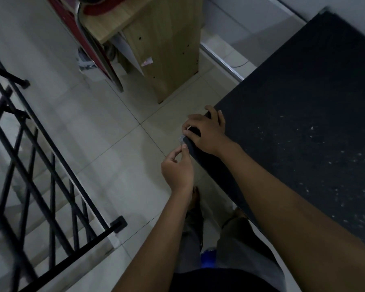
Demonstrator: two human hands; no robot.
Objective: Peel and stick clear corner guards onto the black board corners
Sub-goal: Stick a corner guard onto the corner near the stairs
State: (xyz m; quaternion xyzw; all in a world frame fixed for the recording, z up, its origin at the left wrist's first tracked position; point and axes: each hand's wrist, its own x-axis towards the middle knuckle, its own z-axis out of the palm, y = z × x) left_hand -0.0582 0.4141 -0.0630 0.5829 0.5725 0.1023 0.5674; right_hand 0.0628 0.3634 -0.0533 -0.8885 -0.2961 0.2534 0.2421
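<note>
A large black board (293, 106) fills the right side, speckled with white flecks near its right edge. Its near-left corner lies under my right hand (207, 131), whose fingers curl over the edge and press on a clear corner guard (181, 139) at the corner. Just below the corner, my left hand (178, 168) pinches thumb and forefinger together at the lower edge of the same clear guard. The guard is small and blurred, and mostly hidden by my fingers.
A wooden cabinet (167, 49) stands beyond the board's corner, with a red chair (86, 39) beside it. A black metal stair railing (40, 175) runs along the left over descending steps. Pale tiled floor (105, 133) lies between; my legs stand below.
</note>
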